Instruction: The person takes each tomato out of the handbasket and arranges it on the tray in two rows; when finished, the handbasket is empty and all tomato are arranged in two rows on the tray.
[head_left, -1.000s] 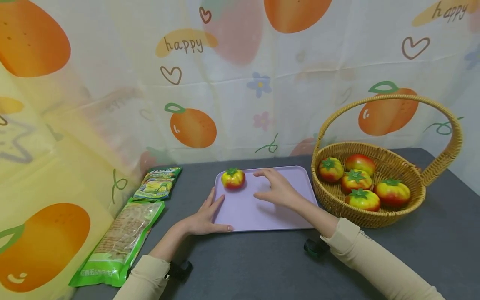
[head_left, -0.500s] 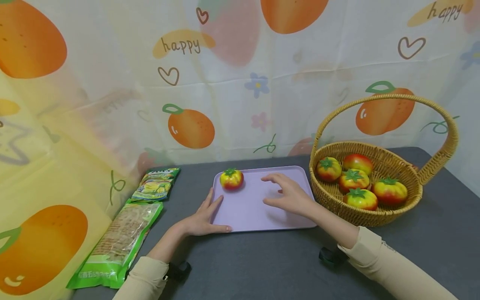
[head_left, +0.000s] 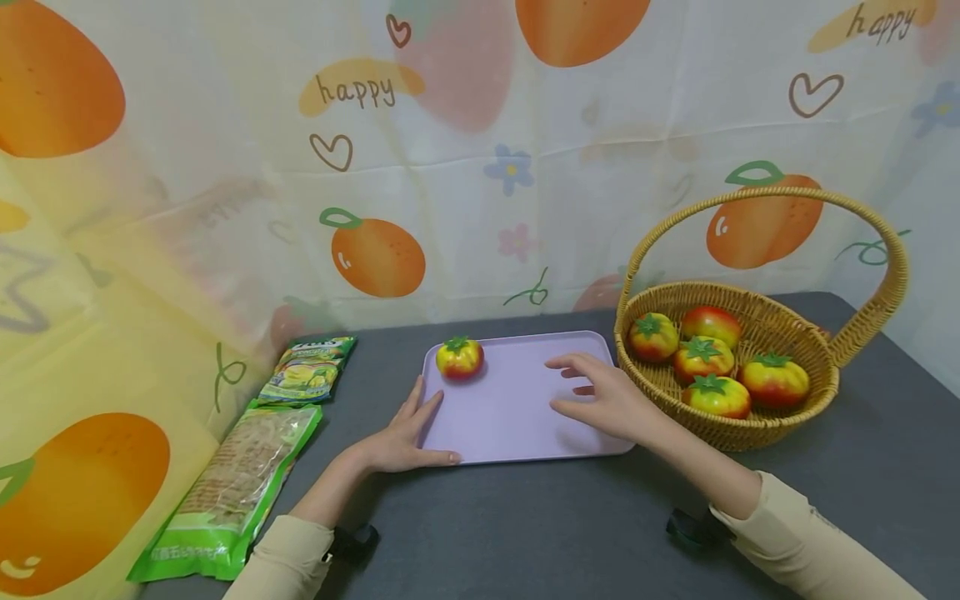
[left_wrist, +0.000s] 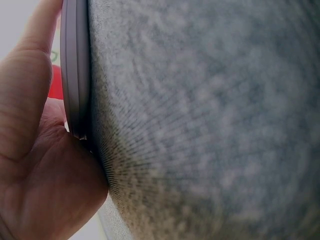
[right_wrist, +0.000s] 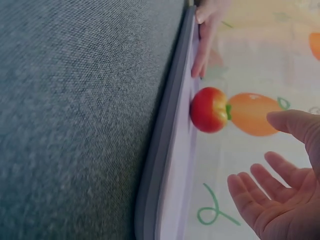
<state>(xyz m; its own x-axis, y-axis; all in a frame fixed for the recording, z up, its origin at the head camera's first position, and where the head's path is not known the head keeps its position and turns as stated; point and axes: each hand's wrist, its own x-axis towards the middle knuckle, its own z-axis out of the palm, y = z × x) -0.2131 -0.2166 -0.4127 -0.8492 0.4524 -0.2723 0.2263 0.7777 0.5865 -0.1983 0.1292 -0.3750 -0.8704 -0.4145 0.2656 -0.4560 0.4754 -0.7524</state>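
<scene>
A lilac tray point(head_left: 517, 417) lies on the dark table, with one red-and-yellow toy tomato point(head_left: 460, 358) near its back left corner. My left hand point(head_left: 397, 437) rests at the tray's left front corner, fingers spread along the side and thumb on the front edge. In the left wrist view the palm point(left_wrist: 55, 190) lies against the tray's rim point(left_wrist: 75, 70). My right hand point(head_left: 603, 400) hovers over the tray's right part, fingers loosely bent and holding nothing. The right wrist view shows its thumb and fingers apart, with the tomato point(right_wrist: 209, 110) beyond them.
To the right stands a wicker basket point(head_left: 787, 425) with a tall handle, holding several more toy tomatoes point(head_left: 775, 381). On the left lie a green-edged food bag point(head_left: 232, 492) and a smaller green packet point(head_left: 306, 371). A fruit-print cloth point(head_left: 450, 167) hangs behind the table.
My right hand has moved right, away from the tomato and towards the basket. The left hand stays at the tray's corner. The whole view has shifted slightly.
</scene>
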